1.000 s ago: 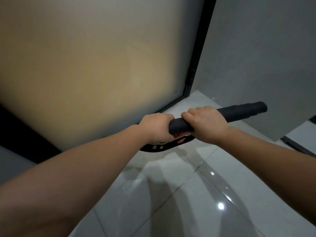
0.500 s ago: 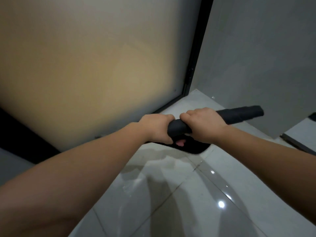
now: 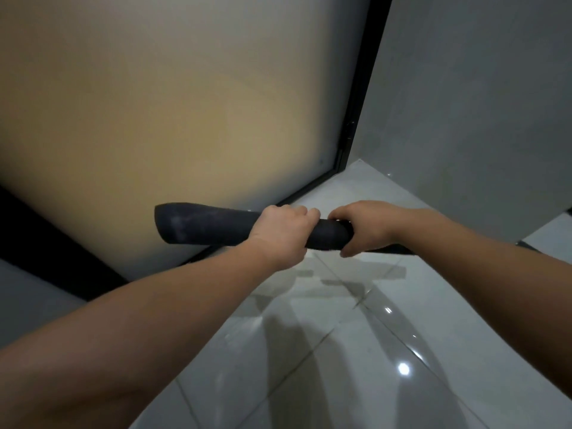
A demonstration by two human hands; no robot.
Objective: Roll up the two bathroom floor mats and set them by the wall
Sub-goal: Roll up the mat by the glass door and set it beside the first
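Head view: a dark rolled mat [image 3: 213,226] is held clear of the floor [image 3: 356,351], roughly level, in front of a frosted glass door [image 3: 170,103] with a black frame [image 3: 362,113]. The left hand [image 3: 283,230] is wrapped over the roll near its middle and the right hand [image 3: 368,226] is closed on it just beside, each grip clamped round the tube, knuckles nearly touching. The step in hand is judged to be carrying the finished roll to the grey wall [image 3: 479,103] at the right. It would be done well if the roll were kept squeezed so the loose edge cannot spring open, lowered rather than dropped, and set with that edge pressed against the wall or floor (upright in the corner seems the tidier choice). The mat reads as a matte, slightly fuzzy fabric or rubber-backed stuff, charcoal, with pale scuffing near the left end; that end looks cut at a slant, so the layers may have telescoped and could be tapped flush. The floor is glossy pale tile with thin grout lines and bright reflections, likely slick. The second mat cannot be made out in this view.
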